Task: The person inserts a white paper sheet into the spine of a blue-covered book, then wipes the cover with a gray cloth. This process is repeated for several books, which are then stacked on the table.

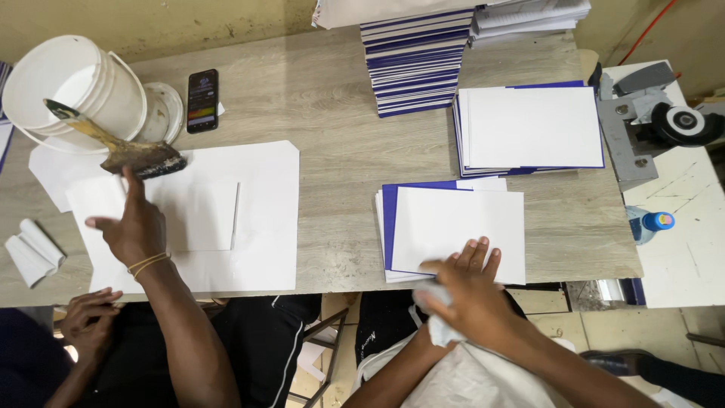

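My right hand [472, 287] lies on the near edge of a white sheet [461, 223], fingers spread, pressing a bunched white cloth [440, 321] under its palm. The sheet tops a small stack of blue-edged covers [388, 219] at the table's front edge. My left forearm [393, 372] comes up beneath the right hand. The left hand itself is hidden by the cloth and the right hand.
A co-worker's hand [132, 227] rests on large white paper [260, 219] beside a glue brush [128, 151] leaning from a white bucket [72, 83]. A phone [202, 100], a tall cover stack [415, 64], another stack [532, 128] and a blue-capped bottle [649, 223] stand around.
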